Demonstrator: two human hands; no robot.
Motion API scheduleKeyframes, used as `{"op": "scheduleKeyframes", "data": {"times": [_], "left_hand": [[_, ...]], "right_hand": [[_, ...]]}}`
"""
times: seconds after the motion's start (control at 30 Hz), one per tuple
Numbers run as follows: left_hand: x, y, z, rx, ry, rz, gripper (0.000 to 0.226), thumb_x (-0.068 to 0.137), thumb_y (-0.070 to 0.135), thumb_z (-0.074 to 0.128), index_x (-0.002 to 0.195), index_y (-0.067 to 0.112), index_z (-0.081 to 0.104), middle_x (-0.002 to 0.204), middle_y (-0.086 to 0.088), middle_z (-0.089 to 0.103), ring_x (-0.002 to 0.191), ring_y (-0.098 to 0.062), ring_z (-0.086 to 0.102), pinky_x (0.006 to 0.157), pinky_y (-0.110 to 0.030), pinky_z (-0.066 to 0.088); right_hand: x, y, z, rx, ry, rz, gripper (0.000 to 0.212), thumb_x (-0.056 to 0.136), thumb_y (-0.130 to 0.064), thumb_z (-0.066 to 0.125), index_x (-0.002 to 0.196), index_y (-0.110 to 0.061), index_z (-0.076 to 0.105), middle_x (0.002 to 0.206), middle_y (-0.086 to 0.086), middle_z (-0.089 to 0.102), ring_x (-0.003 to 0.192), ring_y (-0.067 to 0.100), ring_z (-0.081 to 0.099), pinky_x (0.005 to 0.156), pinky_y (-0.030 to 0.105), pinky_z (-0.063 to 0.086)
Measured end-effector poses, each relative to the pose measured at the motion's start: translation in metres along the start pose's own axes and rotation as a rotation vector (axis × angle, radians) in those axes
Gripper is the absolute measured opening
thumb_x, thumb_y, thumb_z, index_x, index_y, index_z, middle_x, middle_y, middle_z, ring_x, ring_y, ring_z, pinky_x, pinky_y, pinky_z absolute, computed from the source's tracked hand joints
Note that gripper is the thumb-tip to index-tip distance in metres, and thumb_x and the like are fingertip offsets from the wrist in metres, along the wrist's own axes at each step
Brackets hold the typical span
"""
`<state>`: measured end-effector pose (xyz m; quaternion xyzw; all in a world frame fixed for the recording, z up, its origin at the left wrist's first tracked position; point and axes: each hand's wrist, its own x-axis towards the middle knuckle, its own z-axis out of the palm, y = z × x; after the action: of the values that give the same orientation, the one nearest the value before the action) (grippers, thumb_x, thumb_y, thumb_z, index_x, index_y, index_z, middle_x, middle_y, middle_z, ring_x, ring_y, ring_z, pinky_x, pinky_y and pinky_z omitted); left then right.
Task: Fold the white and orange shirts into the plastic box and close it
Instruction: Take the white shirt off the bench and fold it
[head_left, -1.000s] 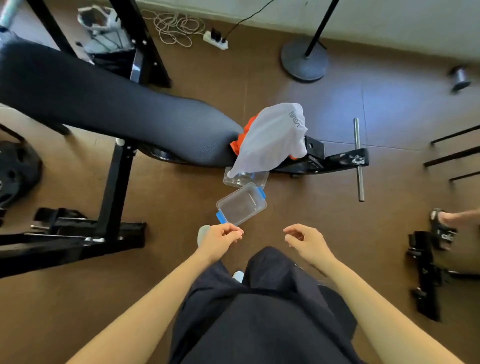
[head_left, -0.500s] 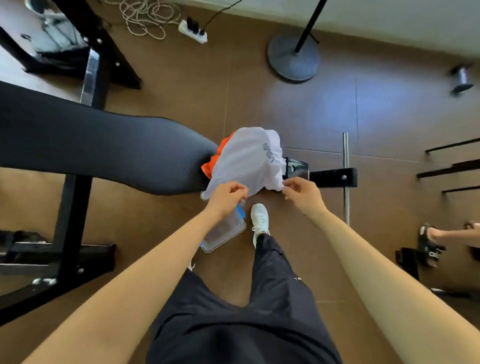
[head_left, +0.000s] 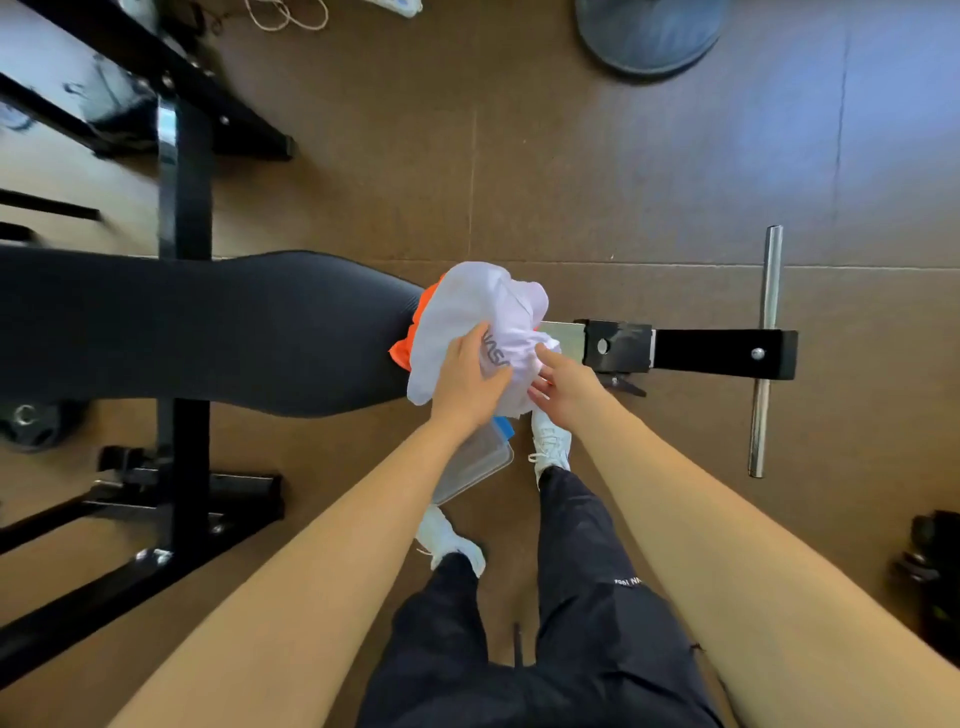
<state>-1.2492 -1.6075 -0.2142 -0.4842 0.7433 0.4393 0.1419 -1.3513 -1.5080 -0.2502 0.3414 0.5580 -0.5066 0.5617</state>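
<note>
A white shirt (head_left: 467, 312) with grey lettering lies bunched on the end of the black padded bench (head_left: 208, 327). Under it an orange shirt (head_left: 413, 340) shows only as a strip at its left edge. My left hand (head_left: 470, 379) grips the white shirt's near side, and my right hand (head_left: 563, 382) pinches its right edge. A clear plastic box (head_left: 478, 460) with a blue clasp lies on the floor below the bench end, partly hidden by my left forearm.
The bench's black frame (head_left: 182, 467) stands at left, and its foot bar with a chrome rod (head_left: 766, 353) sticks out at right. My white shoes (head_left: 550, 441) stand beside the box. A round stand base (head_left: 649, 31) sits at the top.
I stepped closer to the bench. Both hands went from hanging free to the white shirt's lower edge, then further onto it, bunching the cloth up.
</note>
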Motion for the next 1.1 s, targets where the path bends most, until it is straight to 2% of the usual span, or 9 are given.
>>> {"op": "scheduleKeyframes", "data": {"times": [0.07, 0.23, 0.47, 0.57, 0.67, 0.77, 0.87, 0.97, 1.1], "left_hand": [[0.007, 0.004, 0.000, 0.061, 0.052, -0.004, 0.053, 0.094, 0.042, 0.064, 0.141, 0.026, 0.044, 0.136, -0.002, 0.052, 0.118, -0.020, 0.055, 0.095, -0.037, 0.052], [0.013, 0.008, -0.011, 0.183, 0.143, 0.054, 0.014, 0.099, 0.033, 0.060, 0.103, 0.019, 0.061, 0.105, 0.000, 0.067, 0.089, -0.013, 0.059, 0.070, -0.012, 0.040], [-0.024, 0.001, -0.017, 0.141, 0.025, 0.074, 0.015, 0.096, 0.035, 0.065, 0.086, 0.024, 0.061, 0.082, 0.010, 0.063, 0.075, -0.012, 0.058, 0.063, -0.020, 0.043], [-0.047, -0.007, -0.010, 0.112, -0.024, 0.050, 0.014, 0.094, 0.035, 0.066, 0.086, 0.025, 0.062, 0.085, 0.011, 0.066, 0.079, -0.011, 0.061, 0.067, -0.025, 0.050], [-0.054, -0.010, -0.002, 0.049, -0.031, -0.013, 0.011, 0.094, 0.033, 0.067, 0.086, 0.027, 0.063, 0.088, 0.010, 0.069, 0.083, -0.009, 0.064, 0.069, -0.023, 0.049], [-0.040, -0.003, 0.002, 0.034, -0.054, -0.043, 0.005, 0.095, 0.032, 0.065, 0.092, 0.028, 0.065, 0.095, 0.008, 0.071, 0.090, -0.011, 0.065, 0.069, -0.016, 0.044], [-0.016, 0.010, 0.001, -0.075, -0.068, -0.096, 0.012, 0.096, 0.031, 0.063, 0.105, 0.025, 0.068, 0.105, 0.006, 0.070, 0.100, -0.013, 0.065, 0.072, -0.016, 0.046], [0.012, 0.031, -0.011, -0.098, 0.041, -0.102, 0.018, 0.098, 0.030, 0.060, 0.114, 0.024, 0.065, 0.104, 0.006, 0.066, 0.097, -0.013, 0.063, 0.071, -0.018, 0.046], [0.061, 0.051, -0.027, -0.037, 0.135, -0.044, 0.026, 0.096, 0.031, 0.062, 0.120, 0.023, 0.063, 0.118, 0.002, 0.067, 0.105, -0.017, 0.062, 0.080, -0.021, 0.047]], "right_hand": [[0.004, -0.007, -0.001, 0.036, 0.023, 0.004, 0.040, 0.093, -0.017, 0.069, 0.131, -0.008, 0.059, 0.110, 0.012, 0.071, 0.085, 0.021, 0.070, 0.068, 0.029, 0.057], [0.005, -0.025, -0.013, 0.067, 0.037, 0.025, 0.050, 0.085, -0.011, 0.074, 0.132, -0.015, 0.059, 0.116, 0.009, 0.071, 0.107, 0.027, 0.071, 0.096, 0.042, 0.058], [-0.012, -0.045, -0.026, 0.418, -0.115, 0.103, 0.040, 0.098, -0.017, 0.063, 0.135, -0.007, 0.054, 0.132, 0.010, 0.064, 0.124, 0.026, 0.060, 0.109, 0.040, 0.048], [-0.012, -0.056, -0.029, 0.445, -0.117, 0.152, 0.043, 0.097, -0.022, 0.064, 0.134, -0.005, 0.050, 0.121, 0.012, 0.066, 0.114, 0.023, 0.064, 0.102, 0.035, 0.052], [-0.001, -0.050, -0.026, -0.068, 0.016, -0.049, 0.050, 0.096, -0.017, 0.065, 0.142, -0.008, 0.047, 0.124, 0.013, 0.062, 0.104, 0.023, 0.065, 0.091, 0.037, 0.058], [0.010, -0.042, -0.025, -0.505, 0.043, -0.260, 0.065, 0.090, -0.022, 0.073, 0.147, -0.014, 0.043, 0.127, 0.007, 0.055, 0.117, 0.032, 0.060, 0.099, 0.048, 0.054], [0.015, -0.044, -0.021, -0.363, -0.099, -0.052, 0.062, 0.093, -0.019, 0.071, 0.148, -0.016, 0.040, 0.125, 0.009, 0.052, 0.120, 0.037, 0.059, 0.086, 0.041, 0.056], [0.027, -0.043, -0.014, -0.302, -0.060, 0.064, 0.057, 0.093, -0.018, 0.071, 0.143, -0.014, 0.045, 0.128, 0.012, 0.054, 0.118, 0.034, 0.060, 0.068, 0.033, 0.058], [0.036, -0.030, -0.013, -0.359, -0.111, -0.001, 0.043, 0.091, -0.013, 0.070, 0.132, -0.003, 0.059, 0.089, 0.013, 0.060, 0.073, 0.020, 0.059, 0.058, 0.026, 0.050]]}}
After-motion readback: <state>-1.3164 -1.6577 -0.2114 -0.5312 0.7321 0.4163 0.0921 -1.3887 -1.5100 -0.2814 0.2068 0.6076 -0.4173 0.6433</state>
